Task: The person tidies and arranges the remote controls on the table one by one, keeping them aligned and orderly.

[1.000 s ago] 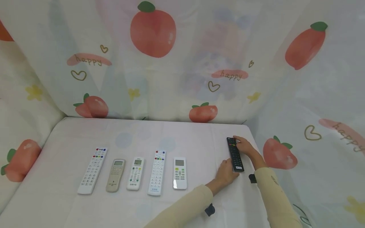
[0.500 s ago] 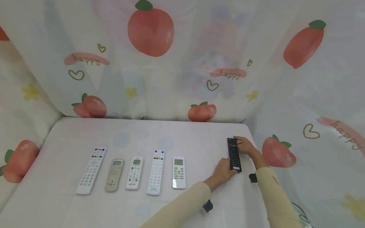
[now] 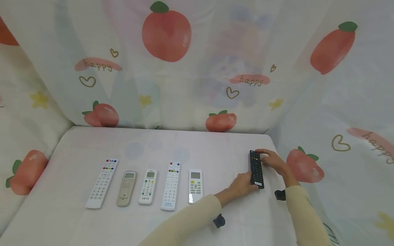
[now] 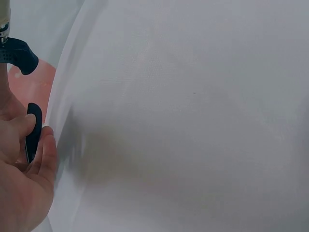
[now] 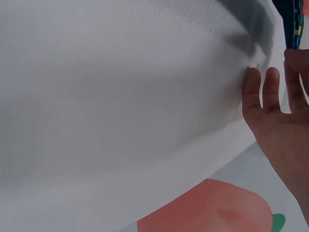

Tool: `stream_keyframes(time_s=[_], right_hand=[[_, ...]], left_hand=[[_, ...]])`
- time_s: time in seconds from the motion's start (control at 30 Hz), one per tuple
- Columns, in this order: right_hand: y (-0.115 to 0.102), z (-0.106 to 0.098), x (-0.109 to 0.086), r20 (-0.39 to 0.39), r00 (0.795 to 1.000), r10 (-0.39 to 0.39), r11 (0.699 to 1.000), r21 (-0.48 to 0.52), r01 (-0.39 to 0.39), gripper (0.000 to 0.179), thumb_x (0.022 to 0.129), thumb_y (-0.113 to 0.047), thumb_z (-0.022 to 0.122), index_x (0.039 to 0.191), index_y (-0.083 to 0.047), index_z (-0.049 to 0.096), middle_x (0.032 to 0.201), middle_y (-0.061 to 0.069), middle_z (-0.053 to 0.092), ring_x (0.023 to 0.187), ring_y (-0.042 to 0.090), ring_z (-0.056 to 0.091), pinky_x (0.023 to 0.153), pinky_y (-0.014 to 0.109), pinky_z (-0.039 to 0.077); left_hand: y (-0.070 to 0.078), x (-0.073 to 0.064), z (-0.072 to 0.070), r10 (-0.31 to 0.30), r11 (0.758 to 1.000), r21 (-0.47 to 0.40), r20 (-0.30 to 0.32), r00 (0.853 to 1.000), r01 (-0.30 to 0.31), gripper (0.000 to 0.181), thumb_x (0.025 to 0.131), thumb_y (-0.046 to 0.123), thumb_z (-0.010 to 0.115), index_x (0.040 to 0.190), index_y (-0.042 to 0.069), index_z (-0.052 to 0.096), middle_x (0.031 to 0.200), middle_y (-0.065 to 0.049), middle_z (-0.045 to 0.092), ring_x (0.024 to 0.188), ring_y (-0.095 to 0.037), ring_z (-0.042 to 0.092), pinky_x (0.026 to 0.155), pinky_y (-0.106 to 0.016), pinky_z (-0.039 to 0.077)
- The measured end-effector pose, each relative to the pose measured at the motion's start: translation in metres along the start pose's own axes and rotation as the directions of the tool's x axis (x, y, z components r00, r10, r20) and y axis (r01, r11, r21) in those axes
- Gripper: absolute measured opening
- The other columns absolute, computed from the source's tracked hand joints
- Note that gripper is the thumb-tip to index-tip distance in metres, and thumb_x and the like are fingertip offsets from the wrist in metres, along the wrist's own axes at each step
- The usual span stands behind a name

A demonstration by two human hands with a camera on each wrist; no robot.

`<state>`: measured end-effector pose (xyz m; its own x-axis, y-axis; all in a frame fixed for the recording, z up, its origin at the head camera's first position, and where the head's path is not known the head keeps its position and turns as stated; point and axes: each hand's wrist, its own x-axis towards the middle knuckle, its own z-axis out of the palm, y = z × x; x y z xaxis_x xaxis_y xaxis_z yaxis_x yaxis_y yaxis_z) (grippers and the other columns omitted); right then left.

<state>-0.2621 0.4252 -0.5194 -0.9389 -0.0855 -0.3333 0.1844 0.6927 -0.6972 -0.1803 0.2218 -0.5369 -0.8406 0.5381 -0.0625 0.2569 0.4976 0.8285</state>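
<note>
A long black remote control (image 3: 256,169) with small coloured buttons near its far end is on the right side of the white table. My left hand (image 3: 241,185) grips its near end; in the left wrist view the thumb lies on one face of the remote (image 4: 33,135) and the fingers curl behind it. At the far end, my right hand (image 3: 275,162) holds the right edge. The right wrist view shows the thumb and forefinger pinching the remote (image 5: 291,24), the other fingers extended near the cloth.
Left of the hands lie a white remote with a screen (image 3: 195,186), a long white remote (image 3: 170,186), a small white remote (image 3: 148,187), a beige remote (image 3: 126,188) and another long white remote (image 3: 102,183). Fruit-printed curtains (image 3: 197,68) surround the white table (image 3: 215,150).
The black remote has turned slightly straighter and shifted a little right, both hands still on it. My right hand has moved slightly right. The other remotes lie as before.
</note>
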Motion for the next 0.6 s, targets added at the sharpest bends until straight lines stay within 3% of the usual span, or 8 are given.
stream_keyframes(time_s=[0.17,0.27,0.43,0.6], right_hand=[[0.004,-0.006,-0.007,0.075,0.997,-0.031,0.993,0.115,0.023,0.053,0.098,-0.001,0.047,0.15,0.004,0.036,0.153,0.031,0.029,0.133,0.05,0.036,0.105,0.064,0.035],[0.005,-0.008,-0.011,0.107,0.993,-0.058,0.987,0.154,0.041,0.055,0.099,-0.002,0.05,0.151,0.002,0.035,0.153,0.03,0.03,0.133,0.048,0.036,0.105,0.061,0.037],[0.004,-0.012,-0.023,0.126,0.986,-0.11,0.99,0.106,0.097,0.056,0.098,-0.005,0.054,0.15,0.003,0.035,0.15,0.032,0.034,0.127,0.048,0.044,0.099,0.054,0.045],[0.001,-0.014,-0.035,0.153,0.981,-0.116,0.992,0.06,0.107,0.063,0.096,-0.014,0.063,0.152,-0.001,0.036,0.151,0.03,0.033,0.126,0.05,0.042,0.099,0.059,0.043]], left_hand=[[-0.001,-0.007,-0.011,0.055,0.998,-0.009,0.023,0.998,-0.055,0.035,0.091,0.015,0.074,0.123,0.005,0.063,0.097,0.003,0.071,0.075,0.003,0.058,0.065,-0.011,0.046],[-0.002,-0.011,-0.016,0.055,0.998,-0.012,0.042,0.998,-0.054,0.035,0.09,0.014,0.075,0.122,0.005,0.063,0.094,0.003,0.072,0.073,0.004,0.058,0.063,-0.011,0.046],[-0.002,-0.016,-0.024,0.014,1.0,-0.011,0.087,0.996,-0.013,0.044,0.088,0.017,0.077,0.128,0.008,0.061,0.088,0.004,0.071,0.071,0.002,0.058,0.061,-0.014,0.046],[0.0,-0.024,-0.033,0.01,1.0,-0.005,0.129,0.992,-0.01,0.045,0.088,0.018,0.077,0.129,0.007,0.061,0.088,0.005,0.071,0.072,0.002,0.061,0.062,-0.014,0.047]])
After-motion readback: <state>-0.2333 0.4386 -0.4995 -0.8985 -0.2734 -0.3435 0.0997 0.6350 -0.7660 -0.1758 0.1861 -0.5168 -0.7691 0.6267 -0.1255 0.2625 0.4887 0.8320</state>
